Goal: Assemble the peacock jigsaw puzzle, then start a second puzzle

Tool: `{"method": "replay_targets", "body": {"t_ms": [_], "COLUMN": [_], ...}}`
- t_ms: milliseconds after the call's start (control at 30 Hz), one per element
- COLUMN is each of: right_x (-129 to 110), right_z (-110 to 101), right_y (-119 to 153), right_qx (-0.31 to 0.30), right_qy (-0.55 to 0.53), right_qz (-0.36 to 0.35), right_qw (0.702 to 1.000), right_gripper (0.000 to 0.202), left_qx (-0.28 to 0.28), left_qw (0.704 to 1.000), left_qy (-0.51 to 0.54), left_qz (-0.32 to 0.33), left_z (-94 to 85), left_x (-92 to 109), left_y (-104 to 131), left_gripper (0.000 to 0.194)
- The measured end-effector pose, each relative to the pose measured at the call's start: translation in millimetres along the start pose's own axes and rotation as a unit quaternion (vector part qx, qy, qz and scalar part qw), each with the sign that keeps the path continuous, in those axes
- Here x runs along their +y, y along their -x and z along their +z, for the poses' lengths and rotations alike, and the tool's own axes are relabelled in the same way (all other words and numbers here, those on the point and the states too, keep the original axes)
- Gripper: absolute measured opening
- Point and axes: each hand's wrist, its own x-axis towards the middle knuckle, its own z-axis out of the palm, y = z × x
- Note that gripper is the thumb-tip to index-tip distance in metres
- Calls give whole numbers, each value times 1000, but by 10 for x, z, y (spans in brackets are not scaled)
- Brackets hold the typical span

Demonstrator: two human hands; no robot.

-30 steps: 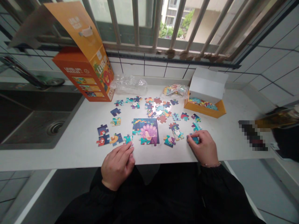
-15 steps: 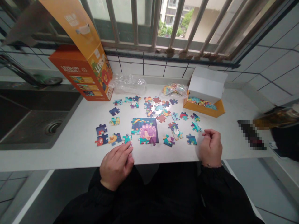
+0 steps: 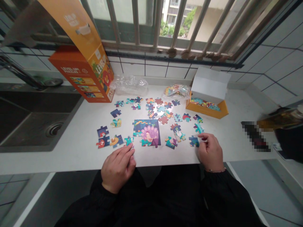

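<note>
A partly joined puzzle [image 3: 149, 132] showing a purple peacock lies flat near the counter's front edge. My left hand [image 3: 118, 167] rests to its lower left, fingers stretched out close together. Its fingertips are at the lower edge of a teal puzzle piece [image 3: 128, 140], and nothing shows in its grip. On the right, my right hand [image 3: 210, 152] has its fingers curled in, with no object visible in them. The bent index finger is at the right edge of a dark blue puzzle piece [image 3: 193, 141]; whether it touches, I cannot tell. Several loose pieces [image 3: 163, 119] lie around the peacock.
An orange puzzle box [image 3: 82, 75] stands at the back left beside a sink [image 3: 68, 129]. Clear plastic packaging [image 3: 130, 85] and a bagged puzzle set [image 3: 177, 90] lie along the wall. A yellow box [image 3: 205, 112] with more pieces is open at the back right.
My right hand has moved a little left, bringing its index finger to the dark blue piece. My left hand and the puzzle pieces have stayed in place.
</note>
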Motion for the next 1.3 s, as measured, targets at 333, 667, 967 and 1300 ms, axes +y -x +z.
{"method": "replay_targets", "body": {"t_ms": [333,667,967,1300], "right_x": [61,86,57,23], "right_z": [-89,-73,-21,-3], "right_y": [293,345,364,386], "right_qx": [42,-36,2,11], "right_qy": [-40,63,46,40], "right_qz": [-24,-98,-93,-50], "right_qw": [998,993,995,998], "right_gripper": [60,26,25,39], "left_qx": [5,3,6,5], "left_qw": [1000,1000,1000,1000], "left_qy": [-6,-11,-6,-6], "left_qz": [5,4,14,13], "left_z": [9,34,28,32], "left_x": [1,-22,-18,-28], "left_y": [-6,12,4,6], "left_gripper": [32,29,29,30]}}
